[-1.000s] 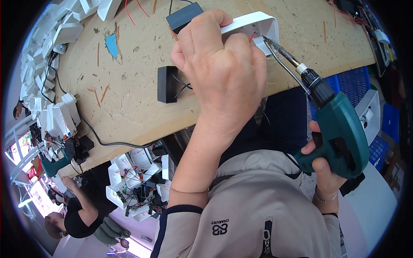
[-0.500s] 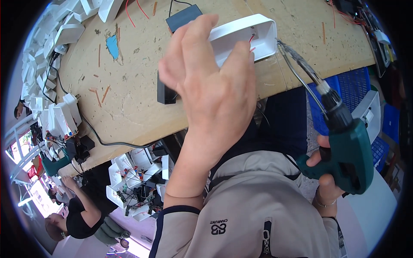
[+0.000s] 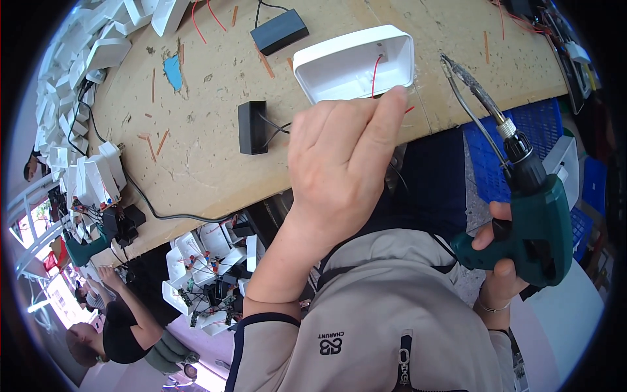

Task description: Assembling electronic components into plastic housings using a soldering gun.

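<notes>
While right grip holds solder gun, left grip we cannot tell; wire seems fixed inside box, other end free.

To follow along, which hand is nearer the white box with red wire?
Left. The left hand is at the near edge of the white box; the right hand, farther off, lower right, holds a green soldering tool.

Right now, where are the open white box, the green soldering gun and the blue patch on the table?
Open white box (image 3: 343, 70): head view, on its bare inner surface.
Green soldering gun (image 3: 541, 212): head view, on its green body.
Blue patch (image 3: 172, 73): head view, on its middle.
</notes>
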The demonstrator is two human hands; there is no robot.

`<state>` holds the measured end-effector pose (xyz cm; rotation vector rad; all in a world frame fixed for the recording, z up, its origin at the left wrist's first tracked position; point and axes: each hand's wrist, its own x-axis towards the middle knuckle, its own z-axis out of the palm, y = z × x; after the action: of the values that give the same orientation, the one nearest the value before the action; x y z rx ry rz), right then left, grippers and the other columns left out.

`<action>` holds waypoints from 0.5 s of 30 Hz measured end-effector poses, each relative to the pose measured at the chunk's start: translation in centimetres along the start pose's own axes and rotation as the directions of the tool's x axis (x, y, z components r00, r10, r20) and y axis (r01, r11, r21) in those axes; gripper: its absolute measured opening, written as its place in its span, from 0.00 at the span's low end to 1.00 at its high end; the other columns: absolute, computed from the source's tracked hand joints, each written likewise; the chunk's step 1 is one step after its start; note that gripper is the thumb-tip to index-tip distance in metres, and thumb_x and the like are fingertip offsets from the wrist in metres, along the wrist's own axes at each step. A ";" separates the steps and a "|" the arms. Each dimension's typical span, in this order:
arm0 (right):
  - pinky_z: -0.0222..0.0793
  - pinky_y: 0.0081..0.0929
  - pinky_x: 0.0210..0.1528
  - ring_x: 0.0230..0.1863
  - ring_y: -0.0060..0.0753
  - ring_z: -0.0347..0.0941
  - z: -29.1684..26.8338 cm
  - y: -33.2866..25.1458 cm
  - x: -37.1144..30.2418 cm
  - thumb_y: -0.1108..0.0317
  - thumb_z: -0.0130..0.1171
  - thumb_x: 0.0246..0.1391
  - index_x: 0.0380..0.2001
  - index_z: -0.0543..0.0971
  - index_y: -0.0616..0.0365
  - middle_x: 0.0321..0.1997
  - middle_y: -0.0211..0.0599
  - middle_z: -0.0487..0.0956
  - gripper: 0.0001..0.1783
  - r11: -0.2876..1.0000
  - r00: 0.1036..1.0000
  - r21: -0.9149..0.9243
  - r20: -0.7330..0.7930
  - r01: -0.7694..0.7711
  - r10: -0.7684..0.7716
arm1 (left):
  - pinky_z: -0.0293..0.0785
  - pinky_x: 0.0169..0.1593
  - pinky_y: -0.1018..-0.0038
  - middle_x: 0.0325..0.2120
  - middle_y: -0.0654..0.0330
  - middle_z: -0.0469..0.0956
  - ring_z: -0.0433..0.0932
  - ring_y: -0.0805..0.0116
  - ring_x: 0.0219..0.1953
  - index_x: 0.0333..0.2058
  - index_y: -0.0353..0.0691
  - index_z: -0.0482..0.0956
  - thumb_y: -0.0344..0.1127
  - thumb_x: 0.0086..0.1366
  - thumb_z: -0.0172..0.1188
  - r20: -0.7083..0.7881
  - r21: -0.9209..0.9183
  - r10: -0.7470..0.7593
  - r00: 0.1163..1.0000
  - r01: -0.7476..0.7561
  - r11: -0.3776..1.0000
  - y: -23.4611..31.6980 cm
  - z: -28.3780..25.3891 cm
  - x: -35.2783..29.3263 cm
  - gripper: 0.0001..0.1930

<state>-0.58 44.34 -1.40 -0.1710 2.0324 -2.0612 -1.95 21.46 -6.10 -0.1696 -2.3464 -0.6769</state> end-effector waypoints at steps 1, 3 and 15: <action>0.70 0.16 0.28 0.28 0.24 0.73 0.2 0.0 0.0 0.51 0.64 0.36 0.47 0.64 0.69 0.42 0.50 0.72 0.40 0.997 0.999 -0.067 -0.020 0.028 -0.029 | 0.61 0.28 0.76 0.23 0.64 0.70 0.68 0.69 0.25 0.33 0.36 0.74 0.26 0.41 0.57 -0.089 0.022 0.011 0.996 -0.009 1.000 -0.1 0.1 0.1 0.15; 0.68 0.14 0.23 0.25 0.24 0.72 0.3 -0.2 0.0 0.48 0.62 0.39 0.46 0.63 0.69 0.40 0.49 0.72 0.40 0.990 0.998 -0.132 -0.037 0.054 -0.060 | 0.60 0.27 0.76 0.22 0.65 0.70 0.68 0.70 0.24 0.31 0.38 0.74 0.26 0.41 0.57 -0.176 0.047 0.023 0.984 -0.015 0.999 -0.5 0.2 0.4 0.14; 0.68 0.16 0.28 0.28 0.24 0.72 0.3 0.2 -0.4 0.49 0.63 0.38 0.46 0.64 0.69 0.41 0.48 0.72 0.39 0.988 0.999 -0.155 0.046 0.029 -0.022 | 0.51 0.40 0.78 0.28 0.63 0.71 0.67 0.69 0.31 0.25 0.42 0.77 0.30 0.46 0.60 -0.133 0.276 -0.066 0.989 0.101 0.956 -0.5 -0.8 2.4 0.04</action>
<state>-0.07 44.14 -1.60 -0.2693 2.1743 -1.8951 -3.44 20.46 -4.29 0.0969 -2.3109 -0.3729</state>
